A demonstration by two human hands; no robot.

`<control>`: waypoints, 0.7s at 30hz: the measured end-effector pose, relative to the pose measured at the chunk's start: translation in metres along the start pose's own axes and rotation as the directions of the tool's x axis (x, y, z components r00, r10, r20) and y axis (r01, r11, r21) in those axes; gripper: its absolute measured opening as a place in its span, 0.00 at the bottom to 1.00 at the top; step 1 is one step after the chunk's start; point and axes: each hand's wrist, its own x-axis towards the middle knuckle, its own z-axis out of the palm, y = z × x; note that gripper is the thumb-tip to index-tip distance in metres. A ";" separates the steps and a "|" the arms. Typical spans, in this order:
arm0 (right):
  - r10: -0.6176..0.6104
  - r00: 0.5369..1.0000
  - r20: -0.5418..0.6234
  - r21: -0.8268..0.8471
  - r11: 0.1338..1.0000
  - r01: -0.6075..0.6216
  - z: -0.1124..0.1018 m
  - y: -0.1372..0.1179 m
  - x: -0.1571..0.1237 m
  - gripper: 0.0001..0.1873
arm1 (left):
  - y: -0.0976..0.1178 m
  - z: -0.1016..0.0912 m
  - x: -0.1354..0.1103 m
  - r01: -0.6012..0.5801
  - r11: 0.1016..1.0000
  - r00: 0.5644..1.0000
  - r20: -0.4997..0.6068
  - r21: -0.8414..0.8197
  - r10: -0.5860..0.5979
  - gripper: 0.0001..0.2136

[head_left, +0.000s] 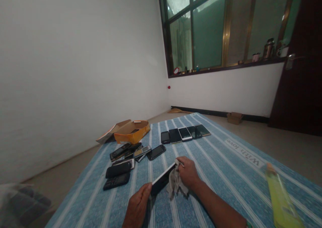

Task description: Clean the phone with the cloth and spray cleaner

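Observation:
My left hand [137,206] grips the lower end of a black smartphone [162,180], which is tilted with its pale edge showing. My right hand [188,172] presses a crumpled grey cloth [176,184] against the phone's upper end. Several smartphones [185,134] lie side by side in a row beyond my hands on a blue striped mat [213,174]. To the left is a loose group of older keypad phones [125,154], with a black keypad phone [116,181] nearest my left hand.
An open orange-and-cardboard box [132,131] lies at the mat's far left corner. A yellow-green bottle [280,197] lies at the right, blurred. A grey bag [22,201] sits at lower left. A small carton [234,118] stands on the floor by the wall, near a dark door [299,70].

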 end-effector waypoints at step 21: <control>0.143 0.989 0.039 0.230 0.962 -0.148 0.000 -0.004 0.001 0.14 | 0.002 0.000 0.000 0.020 1.000 1.000 0.021 0.012 -0.020 0.24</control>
